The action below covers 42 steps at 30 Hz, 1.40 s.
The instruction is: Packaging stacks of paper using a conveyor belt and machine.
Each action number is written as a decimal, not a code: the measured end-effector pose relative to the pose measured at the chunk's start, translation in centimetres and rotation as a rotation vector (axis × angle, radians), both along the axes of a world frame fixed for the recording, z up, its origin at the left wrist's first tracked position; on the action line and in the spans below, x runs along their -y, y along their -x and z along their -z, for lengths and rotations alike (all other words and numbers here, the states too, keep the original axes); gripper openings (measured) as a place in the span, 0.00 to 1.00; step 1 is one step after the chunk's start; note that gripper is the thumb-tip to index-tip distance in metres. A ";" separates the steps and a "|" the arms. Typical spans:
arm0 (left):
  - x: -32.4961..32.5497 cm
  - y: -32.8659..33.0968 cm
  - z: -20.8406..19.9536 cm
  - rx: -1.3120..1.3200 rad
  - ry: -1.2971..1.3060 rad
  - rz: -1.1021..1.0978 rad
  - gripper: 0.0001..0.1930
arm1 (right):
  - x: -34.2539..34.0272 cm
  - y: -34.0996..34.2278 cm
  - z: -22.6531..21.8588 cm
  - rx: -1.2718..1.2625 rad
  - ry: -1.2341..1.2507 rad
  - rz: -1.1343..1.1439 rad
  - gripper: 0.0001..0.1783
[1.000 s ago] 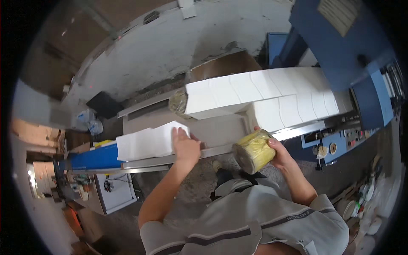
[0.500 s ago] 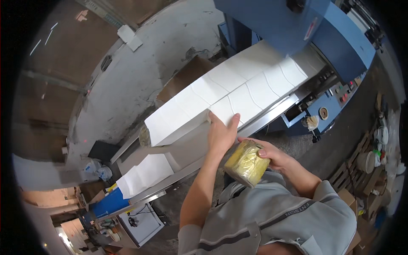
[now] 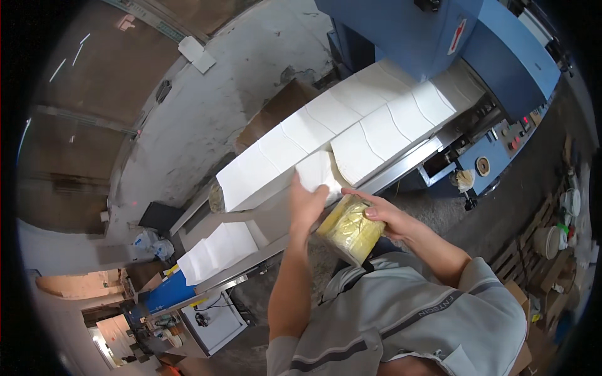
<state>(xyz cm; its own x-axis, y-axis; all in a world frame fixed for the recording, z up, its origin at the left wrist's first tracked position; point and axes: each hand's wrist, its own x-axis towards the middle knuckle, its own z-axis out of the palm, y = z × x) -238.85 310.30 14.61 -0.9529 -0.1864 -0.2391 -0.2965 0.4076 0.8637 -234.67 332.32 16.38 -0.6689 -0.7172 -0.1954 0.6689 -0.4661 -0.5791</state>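
Note:
My left hand (image 3: 306,203) is closed around the near end of a short stack of white folded paper (image 3: 317,170), its thumb and fingers on opposite sides. That stack sits tilted, apart from the front row of white paper (image 3: 392,128). Behind it runs a longer back row of white paper (image 3: 295,135). In my right hand (image 3: 390,219) is a yellow block wrapped in clear film (image 3: 353,230), held in front of my body. The right index finger reaches close to the white stack; whether it touches cannot be seen.
The rows lie on a metal conveyor table (image 3: 269,229) coming from a blue machine (image 3: 401,31). Another white paper stack (image 3: 219,250) lies at the table's near left end. A control panel (image 3: 514,141) is at right, a wooden pallet (image 3: 517,241) beyond. A cardboard box (image 3: 276,116) stands behind.
My left hand has drawn a short stack of white paper away from the front row, toward the lower left. The yellow block has shifted slightly left with my right hand.

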 end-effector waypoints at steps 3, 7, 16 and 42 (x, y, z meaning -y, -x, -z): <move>4.7 -2.6 1.5 0.057 -0.379 -0.132 0.34 | 0.9 0.7 0.6 -0.005 -0.037 0.048 0.53; 17.2 -7.7 4.9 0.156 -0.631 -0.167 0.33 | 1.9 1.4 0.8 -0.022 -0.099 0.082 0.52; 9.5 -6.6 -6.0 -0.201 0.885 0.281 0.24 | 2.8 0.2 0.5 -0.010 -0.168 0.220 0.47; -12.0 3.6 -1.9 -0.012 0.332 0.016 0.48 | -11.2 1.8 -1.3 -0.078 -0.163 -0.055 0.55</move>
